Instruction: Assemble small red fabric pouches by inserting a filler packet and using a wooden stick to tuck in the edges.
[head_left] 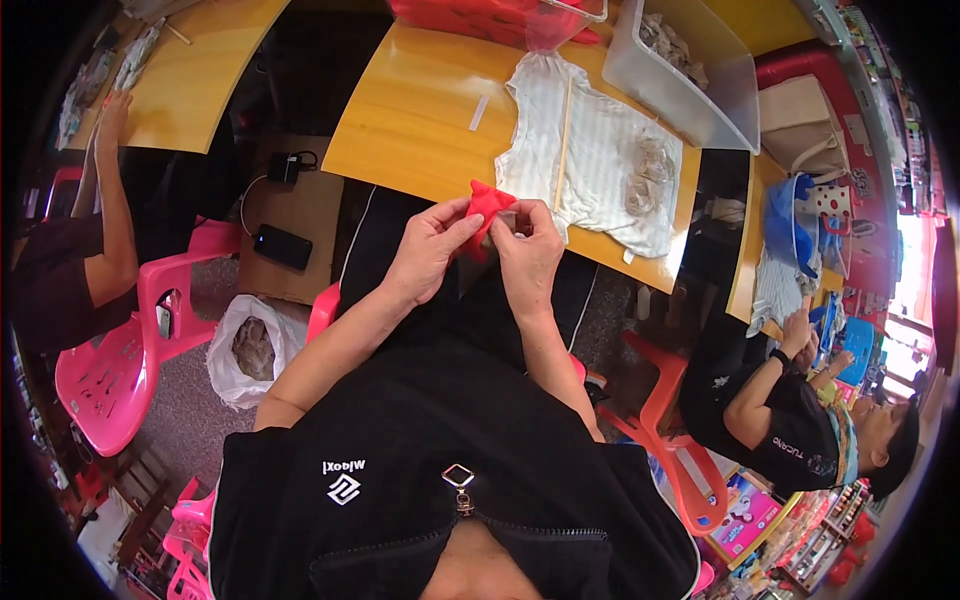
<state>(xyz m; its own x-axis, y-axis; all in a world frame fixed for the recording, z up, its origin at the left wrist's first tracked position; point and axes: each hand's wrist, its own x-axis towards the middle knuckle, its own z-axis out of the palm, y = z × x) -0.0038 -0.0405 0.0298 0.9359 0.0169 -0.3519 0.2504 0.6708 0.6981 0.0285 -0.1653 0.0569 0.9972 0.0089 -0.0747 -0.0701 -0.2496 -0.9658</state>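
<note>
Just off the near edge of the yellow wooden table (pixel 410 110), I hold a small red piece of cloth-like material (pixel 488 200) in front of my body. My left hand (pixel 436 245) pinches it from the left, thumb against fingers. On its other side my right hand (pixel 530 255) is closed in a pinch, also at the red piece. A small greyish-brown bit shows by the right fingertips; its kind is unclear. Beyond my hands a white striped cloth (pixel 605 130) lies on the table, bearing a thin wooden stick (pixel 564 140) and translucent, crumpled clumps (pixel 650 170).
A clear plastic bin (pixel 670 85) and a red container (pixel 470 18) stand at the table's far side. A white sack (pixel 225 350) sits on the floor beside a pink chair (pixel 105 395). A phone (pixel 282 247) lies on cardboard. Other people work at left and right.
</note>
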